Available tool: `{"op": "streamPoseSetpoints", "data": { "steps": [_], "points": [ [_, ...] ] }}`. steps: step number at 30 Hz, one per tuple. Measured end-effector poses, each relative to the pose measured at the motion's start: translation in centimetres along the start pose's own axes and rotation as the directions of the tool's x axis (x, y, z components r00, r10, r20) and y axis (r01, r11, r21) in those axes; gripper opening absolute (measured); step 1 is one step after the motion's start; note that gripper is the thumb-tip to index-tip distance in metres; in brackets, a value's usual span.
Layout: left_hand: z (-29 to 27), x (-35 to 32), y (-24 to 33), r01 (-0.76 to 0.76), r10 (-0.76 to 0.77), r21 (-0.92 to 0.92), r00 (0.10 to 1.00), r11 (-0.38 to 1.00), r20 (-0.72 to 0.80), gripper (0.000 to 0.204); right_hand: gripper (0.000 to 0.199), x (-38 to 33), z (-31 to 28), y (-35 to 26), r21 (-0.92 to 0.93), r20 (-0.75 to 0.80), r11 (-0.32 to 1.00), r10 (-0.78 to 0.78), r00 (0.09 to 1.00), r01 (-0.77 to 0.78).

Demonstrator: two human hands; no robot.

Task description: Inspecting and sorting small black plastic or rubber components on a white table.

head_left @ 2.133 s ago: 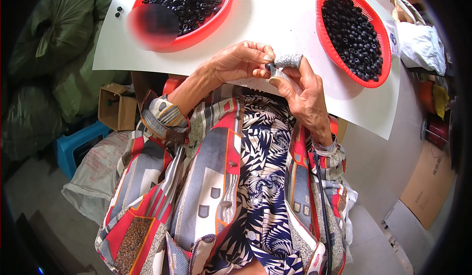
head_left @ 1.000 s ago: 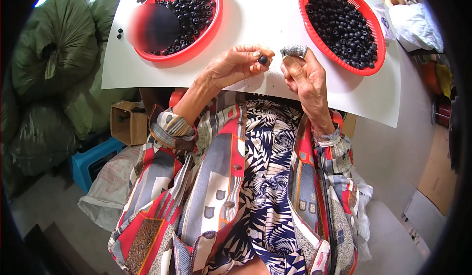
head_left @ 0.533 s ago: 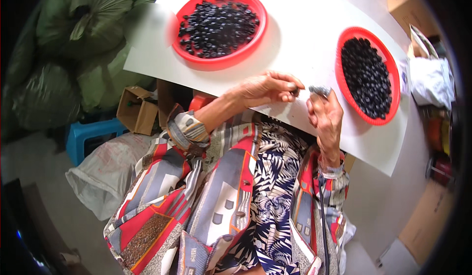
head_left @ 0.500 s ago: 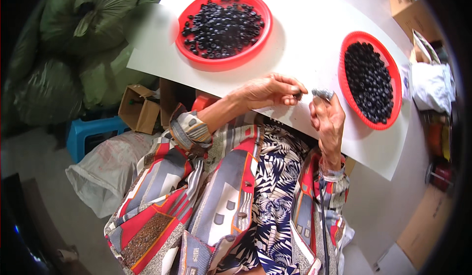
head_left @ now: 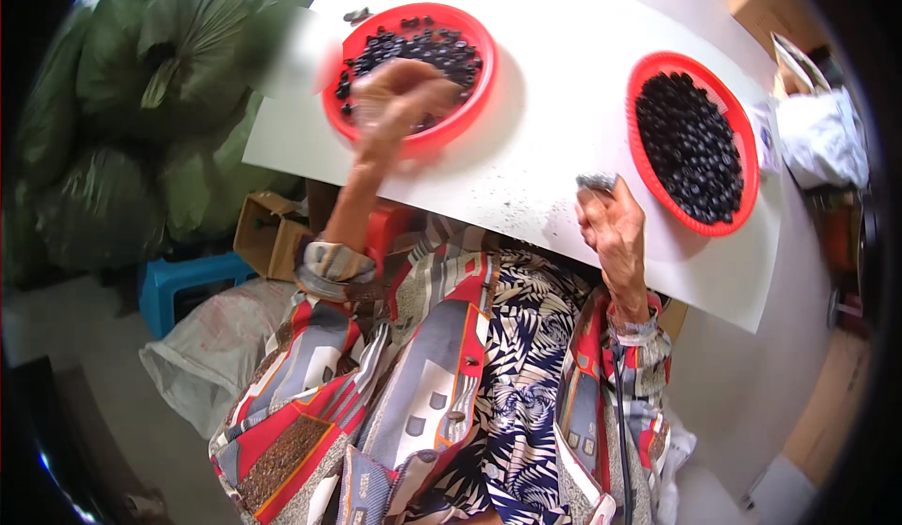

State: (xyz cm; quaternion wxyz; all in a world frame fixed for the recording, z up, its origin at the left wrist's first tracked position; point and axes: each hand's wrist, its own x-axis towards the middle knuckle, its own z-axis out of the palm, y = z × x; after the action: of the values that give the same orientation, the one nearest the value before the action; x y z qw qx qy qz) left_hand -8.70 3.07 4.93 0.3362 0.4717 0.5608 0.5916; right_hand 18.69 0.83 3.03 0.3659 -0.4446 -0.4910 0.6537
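Observation:
My left hand [head_left: 399, 98], smeared by motion, is over the near part of the left red basket [head_left: 484, 93], which holds many small black ring-shaped pieces [head_left: 399, 51]. Whether its fingers hold anything is hidden by the blur. Above the table's front edge, my right hand [head_left: 611, 229] is closed with its fingers curled. At its fingertips shows a silvery-grey piece [head_left: 597, 181]; I cannot tell whether it is held or wrapped round a finger. Just right of that hand sits the right red basket [head_left: 752, 187], full of similar black pieces [head_left: 691, 149].
Dark crumbs [head_left: 512, 206] lie on the white table [head_left: 554, 84] between my hands. Some small dark bits [head_left: 357, 16] rest behind the left basket. Green sacks [head_left: 160, 55], a blue stool [head_left: 169, 290] and an open carton [head_left: 268, 234] stand left; more cartons [head_left: 775, 8] stand right.
My left hand has moved left and away from me, from beside the right hand to the left basket. The small dark piece at its fingertips is no longer visible. The right hand stays near its place.

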Motion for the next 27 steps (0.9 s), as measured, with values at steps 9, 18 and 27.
{"op": "streamPoseSetpoints", "data": {
  "steps": [9, 18, 27],
  "points": [
    [-4.9, 4.0, -0.8, 0.029, 0.122, 0.727, 0.980, 0.686, -0.155, 0.020, 0.022, 0.7, -0.6, 2.0, -0.061, 0.020, 0.991, -0.118, 0.993, 0.119],
    [11.0, 3.5, 3.0, -0.400, 0.139, 0.279, 0.752, 0.873, 0.644, 0.014, 0.036, 0.5, 0.9, 2.1, -0.309, 0.204, 0.929, -0.142, 0.969, 0.201],
    [23.0, 2.6, 3.5, -0.796, -0.022, 0.417, 0.455, 0.439, 0.890, 0.018, 0.031, -0.4, 0.6, 0.7, -0.248, 0.194, 0.925, -0.245, 0.950, 0.289]
  ]
}}
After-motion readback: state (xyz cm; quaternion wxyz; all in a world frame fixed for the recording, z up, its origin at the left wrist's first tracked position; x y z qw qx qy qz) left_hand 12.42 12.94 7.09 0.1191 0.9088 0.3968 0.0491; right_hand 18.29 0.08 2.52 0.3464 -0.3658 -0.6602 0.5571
